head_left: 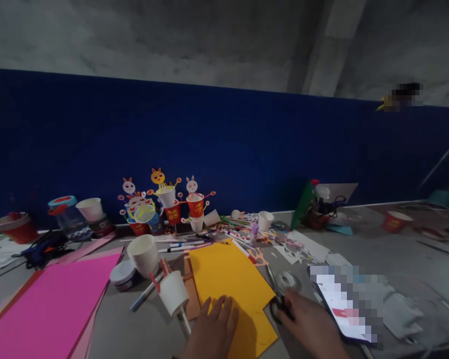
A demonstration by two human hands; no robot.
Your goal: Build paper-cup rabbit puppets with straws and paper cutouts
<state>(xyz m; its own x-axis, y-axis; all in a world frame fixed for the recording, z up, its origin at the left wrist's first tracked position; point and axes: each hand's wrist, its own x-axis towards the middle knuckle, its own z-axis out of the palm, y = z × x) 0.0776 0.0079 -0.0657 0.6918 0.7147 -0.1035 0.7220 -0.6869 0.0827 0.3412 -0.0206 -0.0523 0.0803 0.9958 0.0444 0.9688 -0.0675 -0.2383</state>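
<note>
My left hand (pixel 214 326) lies with its fingers stretched out on a sheet of yellow paper (pixel 228 271), near the bottom middle. At the paper's right edge my right hand (pixel 310 324) has its fingers closed around the dark handles of a pair of scissors (pixel 280 304). The scissor blades point away from me, beside a roll of clear tape (pixel 287 282). Just left of my left hand is a white paper cup (pixel 174 293) with red sticks and a white stick poking out of it. A faint curved line shows on the yellow paper's lower right part.
Pink sheets (pixel 56 299) cover the left side. A stack of white cups (pixel 143 254) and a lidded jar (pixel 123 275) stand behind the stick cup. Several rabbit-faced cup figures (pixel 166 199) are at the back. A phone (pixel 340 306) lies right of my right hand.
</note>
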